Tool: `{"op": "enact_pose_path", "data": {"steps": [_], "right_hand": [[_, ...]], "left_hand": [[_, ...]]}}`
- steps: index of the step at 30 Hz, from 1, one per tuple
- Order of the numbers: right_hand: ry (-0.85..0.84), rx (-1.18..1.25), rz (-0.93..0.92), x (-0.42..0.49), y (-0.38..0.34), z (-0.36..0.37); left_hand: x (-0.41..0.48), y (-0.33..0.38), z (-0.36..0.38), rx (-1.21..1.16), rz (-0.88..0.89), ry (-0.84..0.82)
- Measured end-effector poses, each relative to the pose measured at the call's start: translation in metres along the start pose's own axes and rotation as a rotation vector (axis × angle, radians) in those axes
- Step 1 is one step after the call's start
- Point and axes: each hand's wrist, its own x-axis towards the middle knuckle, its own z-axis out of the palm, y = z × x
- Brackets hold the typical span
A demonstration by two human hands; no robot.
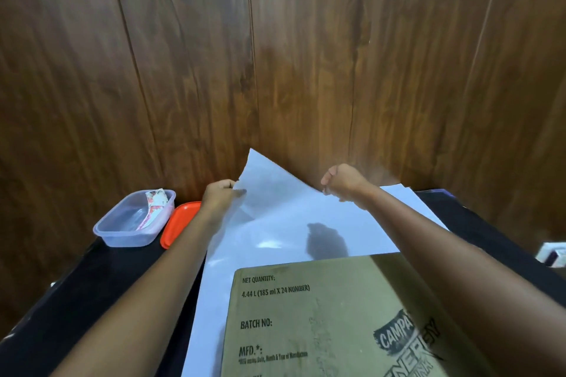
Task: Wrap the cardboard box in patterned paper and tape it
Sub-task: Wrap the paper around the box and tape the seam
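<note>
A brown cardboard box [321, 315] with printed text lies flat at the near edge, on top of a large sheet of paper [275, 223] whose white back faces up. My left hand [219, 194] pinches the far left edge of the sheet. My right hand [343, 180] grips the far edge further right. Between them the far corner of the paper is lifted off the table and points up toward the wall.
The black table [92, 285] stands against a wood-panelled wall [275, 55]. At the back left sit a clear plastic tub [131, 220] holding a patterned strip and its orange lid [180, 223]. A small white object [554, 254] lies at the right edge.
</note>
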Motion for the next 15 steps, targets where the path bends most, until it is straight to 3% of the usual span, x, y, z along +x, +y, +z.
{"op": "enact_pose_path", "data": {"steps": [3,7,11,15], "right_hand": [[0.143,-0.202,-0.096,-0.004,0.005,-0.012],[0.183,-0.338,-0.152,-0.016,-0.007,-0.037],[0.176,-0.379,-0.144,-0.024,-0.02,-0.067],[0.301,-0.327,-0.176,-0.047,-0.028,-0.095]], "left_hand": [[-0.027,0.019,-0.012,-0.152,0.091,-0.126],[-0.059,0.042,-0.027,-0.333,0.184,-0.21],[-0.082,0.052,-0.046,-0.465,0.205,-0.295],[-0.098,0.055,-0.058,-0.476,0.195,-0.285]]}}
